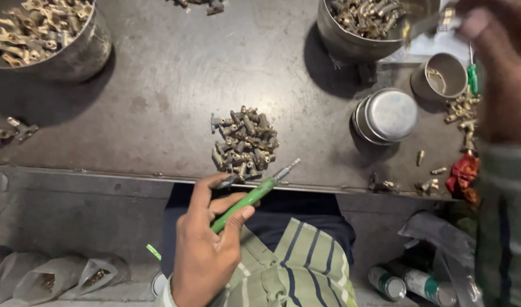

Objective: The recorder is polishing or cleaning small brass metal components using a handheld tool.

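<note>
Left hand (206, 250) grasps one green-handled screwdriver (250, 196) at table's near edge (129, 173), beside one brass-fittings pile (244, 142). Two filled bowls (55, 34) far. Right hand (493, 62) blurred, grip unclear. Bare tabletop left of pile.

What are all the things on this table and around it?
Pile of small metal fittings: one heap, brassy grey, middle of the table near its front edge.
Metal bowls of fittings: two, grey, far left and far right.
Small metal cup: one, grey, right side.
Stacked round tins: one stack, silver, right of the pile.
Loose fittings: a few, left edge and right edge.
Red cloth: one, right front edge.
Spray cans: two, silver and green, floor at right.
Plastic bags: a few, clear, floor at left.
Table: one, dark grey metal.
Green-handled screwdriver: one, in the hand.
Hand in view: holds the screwdriver; which of the hands it is, I cannot tell.
Another arm: blurred, far right.
</note>
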